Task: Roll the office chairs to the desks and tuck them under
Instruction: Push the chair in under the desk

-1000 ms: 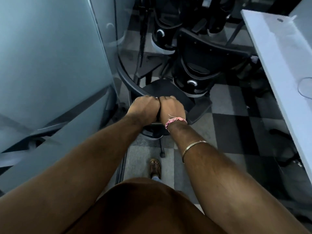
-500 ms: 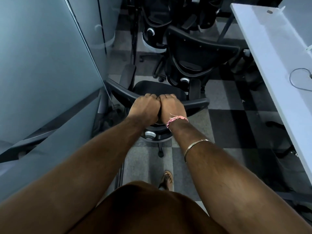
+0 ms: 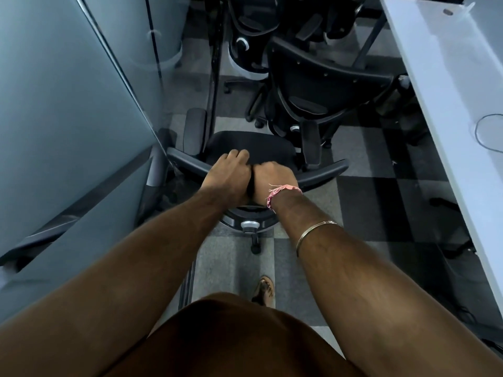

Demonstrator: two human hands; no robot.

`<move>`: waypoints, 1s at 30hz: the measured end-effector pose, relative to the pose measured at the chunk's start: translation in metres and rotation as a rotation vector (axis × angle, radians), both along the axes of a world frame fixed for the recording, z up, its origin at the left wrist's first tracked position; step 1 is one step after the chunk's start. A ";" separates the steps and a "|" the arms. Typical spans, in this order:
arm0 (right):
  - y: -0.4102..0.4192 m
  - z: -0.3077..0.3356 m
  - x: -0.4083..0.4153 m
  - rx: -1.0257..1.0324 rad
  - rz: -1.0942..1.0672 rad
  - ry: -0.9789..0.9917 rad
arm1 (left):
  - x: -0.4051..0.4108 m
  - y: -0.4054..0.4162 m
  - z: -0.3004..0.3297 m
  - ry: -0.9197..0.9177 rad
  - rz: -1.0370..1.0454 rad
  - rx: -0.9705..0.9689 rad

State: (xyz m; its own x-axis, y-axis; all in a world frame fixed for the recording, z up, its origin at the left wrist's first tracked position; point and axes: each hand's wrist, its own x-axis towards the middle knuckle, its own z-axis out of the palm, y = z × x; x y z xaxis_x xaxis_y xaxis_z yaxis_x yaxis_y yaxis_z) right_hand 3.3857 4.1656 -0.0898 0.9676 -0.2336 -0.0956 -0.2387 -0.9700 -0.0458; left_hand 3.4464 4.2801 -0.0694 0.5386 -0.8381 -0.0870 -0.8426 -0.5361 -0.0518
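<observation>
Both hands sit side by side on the top rail of the black office chair point(image 3: 253, 148): my right hand point(image 3: 275, 183) is curled over the backrest's edge in a firm grip, while my left hand point(image 3: 231, 175) has slid slightly forward since half a second ago, its fingers bent over the rail toward the seat. I see the chair farther from the glass partition point(image 3: 68, 110) on my left than before, standing on the checkered carpet point(image 3: 367, 202). It is well apart from the white desk point(image 3: 441, 91) at right, just behind another black chair point(image 3: 313, 91).
</observation>
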 end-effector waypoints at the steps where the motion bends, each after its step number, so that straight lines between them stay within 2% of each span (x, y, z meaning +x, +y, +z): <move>1: -0.005 0.002 0.000 -0.003 0.014 0.029 | -0.001 -0.004 0.001 0.027 0.004 -0.004; 9: -0.023 0.005 -0.015 -0.082 0.025 0.078 | -0.015 -0.028 0.005 0.210 0.110 0.022; 17: -0.039 0.009 -0.044 -0.102 0.068 0.107 | -0.041 -0.043 0.009 0.194 0.091 0.173; 25: -0.025 0.016 -0.090 -0.085 -0.015 0.148 | -0.073 -0.036 0.007 0.224 -0.018 0.162; 30: -0.003 0.015 -0.126 -0.081 -0.144 0.171 | -0.093 -0.024 0.004 0.209 -0.193 0.156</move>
